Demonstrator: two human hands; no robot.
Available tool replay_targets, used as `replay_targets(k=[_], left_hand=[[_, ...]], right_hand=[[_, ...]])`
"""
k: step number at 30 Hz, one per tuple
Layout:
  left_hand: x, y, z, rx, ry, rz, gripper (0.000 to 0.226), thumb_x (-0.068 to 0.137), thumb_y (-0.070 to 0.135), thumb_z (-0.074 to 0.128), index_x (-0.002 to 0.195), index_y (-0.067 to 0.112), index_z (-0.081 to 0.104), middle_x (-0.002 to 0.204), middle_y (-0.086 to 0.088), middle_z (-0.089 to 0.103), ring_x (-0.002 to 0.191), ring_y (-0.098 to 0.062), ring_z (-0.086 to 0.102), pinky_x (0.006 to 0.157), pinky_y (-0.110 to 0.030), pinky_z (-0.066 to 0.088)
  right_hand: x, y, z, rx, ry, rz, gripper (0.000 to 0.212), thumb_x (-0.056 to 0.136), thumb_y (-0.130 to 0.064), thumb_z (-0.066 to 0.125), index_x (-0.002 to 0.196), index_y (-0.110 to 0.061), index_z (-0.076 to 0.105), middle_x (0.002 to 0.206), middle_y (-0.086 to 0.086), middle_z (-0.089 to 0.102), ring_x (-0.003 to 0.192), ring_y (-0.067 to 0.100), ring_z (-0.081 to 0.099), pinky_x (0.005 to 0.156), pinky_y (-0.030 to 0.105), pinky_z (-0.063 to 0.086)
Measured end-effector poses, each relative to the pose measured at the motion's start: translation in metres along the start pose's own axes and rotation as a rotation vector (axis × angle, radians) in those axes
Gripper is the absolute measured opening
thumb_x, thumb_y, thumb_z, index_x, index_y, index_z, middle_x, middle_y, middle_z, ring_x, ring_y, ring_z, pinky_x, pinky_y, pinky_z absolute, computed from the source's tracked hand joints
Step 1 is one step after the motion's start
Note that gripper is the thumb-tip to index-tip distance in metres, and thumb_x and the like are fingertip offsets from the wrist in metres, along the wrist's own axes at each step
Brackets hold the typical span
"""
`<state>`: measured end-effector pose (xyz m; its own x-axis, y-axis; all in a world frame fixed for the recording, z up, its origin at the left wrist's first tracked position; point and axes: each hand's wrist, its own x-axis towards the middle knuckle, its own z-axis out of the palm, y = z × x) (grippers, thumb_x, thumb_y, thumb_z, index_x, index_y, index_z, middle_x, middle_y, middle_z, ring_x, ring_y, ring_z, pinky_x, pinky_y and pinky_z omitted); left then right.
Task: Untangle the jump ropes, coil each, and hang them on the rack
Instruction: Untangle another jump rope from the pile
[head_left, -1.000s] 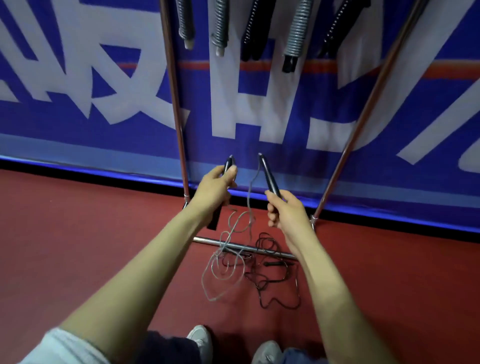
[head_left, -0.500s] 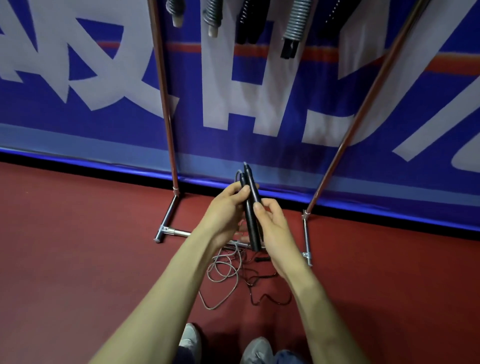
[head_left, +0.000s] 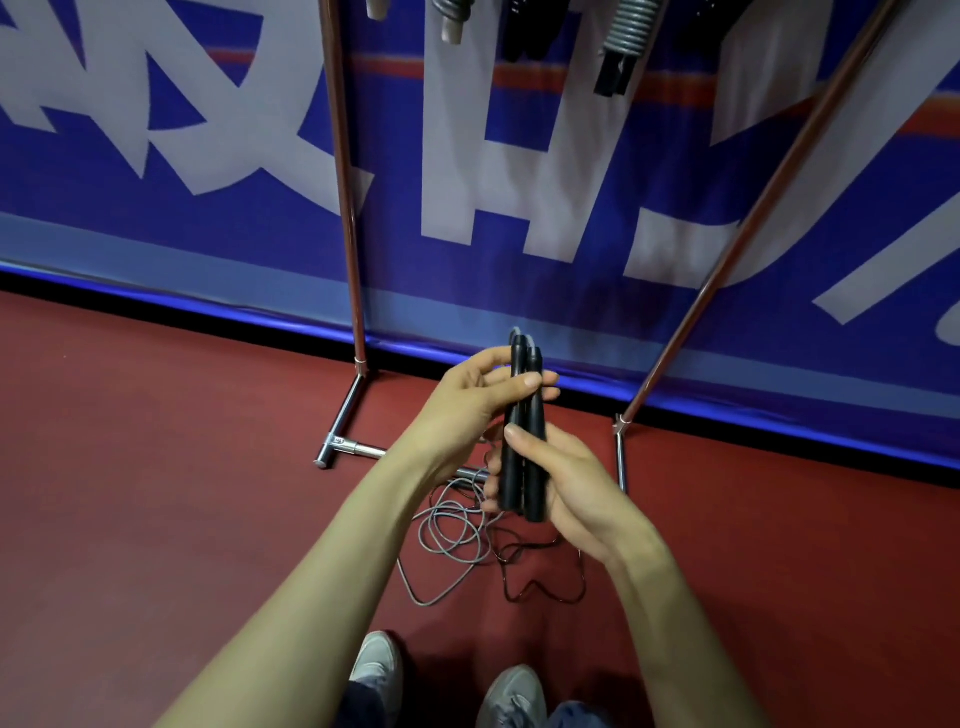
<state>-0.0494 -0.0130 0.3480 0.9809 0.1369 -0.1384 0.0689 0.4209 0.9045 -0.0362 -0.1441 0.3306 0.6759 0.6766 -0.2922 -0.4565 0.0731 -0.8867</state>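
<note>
Two black jump rope handles (head_left: 523, 431) stand upright side by side between my hands. My left hand (head_left: 467, 405) pinches their upper part with thumb and fingers. My right hand (head_left: 566, 488) holds their lower part, thumb across the front. A grey rope (head_left: 447, 545) runs down from the handles to loose loops on the red floor. A black rope (head_left: 540, 587) lies tangled beside it. The metal rack (head_left: 348, 218) stands just beyond, against the blue banner.
Several coiled ropes (head_left: 623, 41) hang from the top of the rack. Its right pole (head_left: 737, 239) slants up to the right, and a floor bar (head_left: 358, 449) lies behind the ropes. My two grey shoes (head_left: 379, 665) are at the bottom.
A second ago each hand held one handle apart. The hands have come together and the two handles now lie side by side, held by both hands.
</note>
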Motion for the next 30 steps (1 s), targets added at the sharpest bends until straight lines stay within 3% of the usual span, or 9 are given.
replay_targets(k=[5,8,11,13,15,17,20,25,30], left_hand=[[-0.002,0.002,-0.004,-0.034,-0.029,0.041,0.033,0.089,0.002,0.059,0.121,0.001,0.052,0.1,-0.011,0.073,0.097,-0.019,0.07,0.087,-0.031,0.054],[0.004,0.001,0.001,0.035,-0.035,0.052,0.03,0.087,0.005,0.063,0.115,0.002,0.053,0.094,-0.011,0.073,0.092,-0.019,0.07,0.081,-0.028,0.053],[0.009,-0.003,-0.005,0.283,0.21,0.148,0.023,0.089,0.029,0.067,0.098,0.012,0.055,0.086,-0.005,0.067,0.078,-0.014,0.062,0.076,-0.027,0.047],[0.009,0.0,-0.01,0.327,0.375,0.21,0.026,0.094,0.046,0.055,0.104,0.022,0.056,0.104,0.003,0.066,0.095,-0.006,0.061,0.083,-0.022,0.044],[0.005,0.011,-0.012,0.376,0.309,0.197,0.034,0.1,0.048,0.036,0.119,0.028,0.057,0.122,0.013,0.06,0.109,0.006,0.053,0.081,-0.006,0.039],[0.002,0.017,-0.012,0.429,0.168,0.138,0.049,0.101,0.052,0.025,0.106,0.029,0.068,0.111,0.014,0.067,0.102,0.006,0.057,0.079,0.001,0.038],[0.0,0.016,-0.013,0.458,0.055,0.076,0.066,0.096,0.064,0.029,0.062,0.018,0.062,0.063,-0.005,0.064,0.069,-0.029,0.056,0.076,-0.034,0.044],[-0.002,0.021,-0.019,0.333,0.179,0.108,0.041,0.091,0.035,0.062,0.06,0.019,0.042,0.054,0.007,0.035,0.051,-0.01,0.031,0.057,-0.025,0.032],[0.0,0.014,-0.027,0.523,0.184,0.076,0.012,0.089,0.019,0.068,0.08,0.012,0.063,0.064,0.003,0.055,0.053,-0.009,0.04,0.054,-0.022,0.035]], right_hand=[[0.0,0.0,0.003,0.044,-0.07,-0.064,0.032,0.089,-0.021,0.059,0.114,-0.006,0.049,0.071,0.008,0.059,0.055,0.02,0.054,0.052,0.031,0.049],[0.003,-0.006,-0.002,0.069,-0.064,-0.085,0.023,0.09,-0.026,0.058,0.1,-0.008,0.047,0.064,0.003,0.047,0.047,0.013,0.04,0.044,0.024,0.037],[0.003,-0.007,-0.009,0.041,-0.045,-0.07,0.024,0.088,-0.031,0.057,0.093,-0.009,0.051,0.06,-0.001,0.038,0.041,0.007,0.03,0.038,0.019,0.027],[0.002,-0.008,-0.018,0.039,-0.098,-0.055,0.028,0.087,-0.035,0.064,0.094,-0.009,0.055,0.059,-0.002,0.038,0.04,0.006,0.029,0.037,0.018,0.027],[-0.002,-0.009,-0.025,0.028,-0.209,-0.033,0.032,0.083,-0.039,0.071,0.093,-0.011,0.059,0.058,-0.002,0.039,0.04,0.005,0.031,0.037,0.018,0.029],[-0.005,-0.01,-0.029,-0.002,-0.312,-0.009,0.035,0.079,-0.044,0.075,0.093,-0.014,0.063,0.057,-0.002,0.04,0.039,0.004,0.031,0.037,0.017,0.03],[-0.009,-0.011,-0.033,-0.064,-0.342,0.012,0.041,0.078,-0.048,0.075,0.097,-0.013,0.064,0.057,0.001,0.041,0.037,0.005,0.03,0.037,0.016,0.028],[-0.014,-0.008,-0.044,-0.305,-0.215,0.041,0.031,0.084,-0.04,0.07,0.096,-0.013,0.061,0.058,0.0,0.044,0.042,0.008,0.035,0.042,0.02,0.031],[-0.015,-0.004,-0.057,-1.085,0.244,-0.069,0.007,0.093,-0.041,0.058,0.093,-0.035,0.055,0.068,-0.006,0.063,0.061,0.011,0.057,0.061,0.034,0.045]])
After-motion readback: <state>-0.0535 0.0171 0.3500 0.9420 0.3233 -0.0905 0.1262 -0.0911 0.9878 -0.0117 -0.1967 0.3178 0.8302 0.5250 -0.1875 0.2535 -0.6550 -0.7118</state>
